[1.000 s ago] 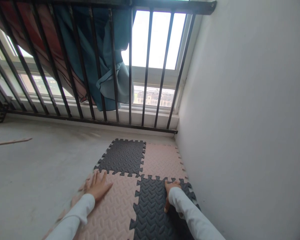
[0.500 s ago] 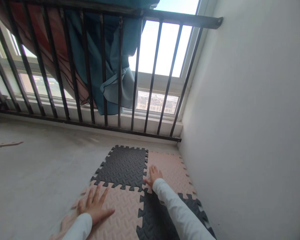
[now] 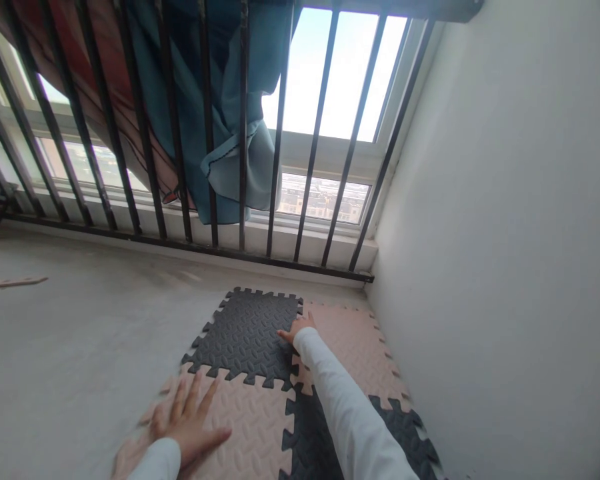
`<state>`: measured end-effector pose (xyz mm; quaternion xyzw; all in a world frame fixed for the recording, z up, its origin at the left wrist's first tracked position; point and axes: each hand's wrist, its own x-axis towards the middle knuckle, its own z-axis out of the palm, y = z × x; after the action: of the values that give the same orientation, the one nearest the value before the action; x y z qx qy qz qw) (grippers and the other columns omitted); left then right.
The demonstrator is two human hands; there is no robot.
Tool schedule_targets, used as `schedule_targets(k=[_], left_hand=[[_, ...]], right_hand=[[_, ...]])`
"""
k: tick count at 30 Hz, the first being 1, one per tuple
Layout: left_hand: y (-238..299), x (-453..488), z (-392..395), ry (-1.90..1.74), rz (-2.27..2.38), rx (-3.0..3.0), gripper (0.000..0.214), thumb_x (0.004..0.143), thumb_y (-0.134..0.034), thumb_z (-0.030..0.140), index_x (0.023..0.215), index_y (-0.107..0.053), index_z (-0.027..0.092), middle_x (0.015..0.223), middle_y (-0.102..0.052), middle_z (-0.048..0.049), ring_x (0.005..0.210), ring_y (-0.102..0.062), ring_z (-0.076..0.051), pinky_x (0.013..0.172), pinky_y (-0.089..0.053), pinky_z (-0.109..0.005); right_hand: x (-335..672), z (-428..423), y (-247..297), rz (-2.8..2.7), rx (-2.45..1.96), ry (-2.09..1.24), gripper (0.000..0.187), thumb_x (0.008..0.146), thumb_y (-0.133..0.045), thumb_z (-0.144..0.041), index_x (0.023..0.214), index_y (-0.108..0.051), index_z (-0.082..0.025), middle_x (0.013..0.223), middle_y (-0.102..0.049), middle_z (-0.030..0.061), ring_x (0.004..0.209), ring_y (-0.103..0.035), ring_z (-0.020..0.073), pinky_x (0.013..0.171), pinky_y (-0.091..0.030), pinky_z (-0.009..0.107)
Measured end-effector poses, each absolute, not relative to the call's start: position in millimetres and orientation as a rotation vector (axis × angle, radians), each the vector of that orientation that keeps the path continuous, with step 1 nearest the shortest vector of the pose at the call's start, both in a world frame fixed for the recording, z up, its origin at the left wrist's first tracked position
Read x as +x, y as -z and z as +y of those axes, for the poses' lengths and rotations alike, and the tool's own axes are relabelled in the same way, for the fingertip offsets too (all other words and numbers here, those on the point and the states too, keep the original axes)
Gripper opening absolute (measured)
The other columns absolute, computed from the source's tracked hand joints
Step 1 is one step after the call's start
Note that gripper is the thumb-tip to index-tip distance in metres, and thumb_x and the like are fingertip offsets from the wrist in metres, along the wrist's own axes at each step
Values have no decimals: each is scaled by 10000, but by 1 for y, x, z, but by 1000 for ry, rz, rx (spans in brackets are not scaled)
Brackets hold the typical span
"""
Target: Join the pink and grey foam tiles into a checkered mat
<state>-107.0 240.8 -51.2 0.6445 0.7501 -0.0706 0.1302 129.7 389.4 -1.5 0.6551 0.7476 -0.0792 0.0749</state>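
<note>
Four interlocking foam mat tiles lie in the floor corner by the wall. My left hand [image 3: 190,427] rests flat, fingers spread, on the near pink tile [image 3: 250,427]. My right hand [image 3: 296,328] reaches forward in a white sleeve and presses on the seam between the far black tile [image 3: 245,333] and the far pink tile [image 3: 355,347]. The near black tile [image 3: 310,447] lies under my right forearm, partly hidden by it.
A black metal railing [image 3: 280,200] runs along the window ahead, with blue cloth [image 3: 220,120] and red cloth hanging behind the bars. A white wall [image 3: 505,267] borders the mats on the right. Bare concrete floor [image 3: 80,347] lies left, with a thin wooden strip [image 3: 10,283].
My right hand moved forward from the near black tile to the seam of the two far tiles. My left hand slid back a little on the pink tile. The view tilted upward.
</note>
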Motion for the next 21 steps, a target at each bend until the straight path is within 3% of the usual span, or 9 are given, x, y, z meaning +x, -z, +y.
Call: schedule_targets(k=[6,12,21], left_hand=[[40,-103,238,249,2191,1839,811,567,-442,621,1298,-197,369,1451,-31,8,1312,41,-293,980,9,-601],[41,-104,237,275,2173,1849,803,581,-422,623,1302,-177,369,1452,2,5,1311,65,-284,974,10,-608],[52,-106,240,248,2188,1859,803,574,-430,628,1297,-182,381,1450,-4,15,1310,66,-291,966,32,-620]], right_hand=[[140,422,2,2191,2136,388,772,788,-249,-589,1346,-176,-61,1424,-130,118,1302,-127,210,1057,-106,390],[155,422,28,2227,2114,408,723,791,-196,-597,1341,-228,-129,1419,-178,81,1299,-143,209,1056,-84,410],[148,420,21,2301,2119,227,777,727,-310,-628,1273,-362,-76,1359,-308,154,1246,-258,261,1043,-84,416]])
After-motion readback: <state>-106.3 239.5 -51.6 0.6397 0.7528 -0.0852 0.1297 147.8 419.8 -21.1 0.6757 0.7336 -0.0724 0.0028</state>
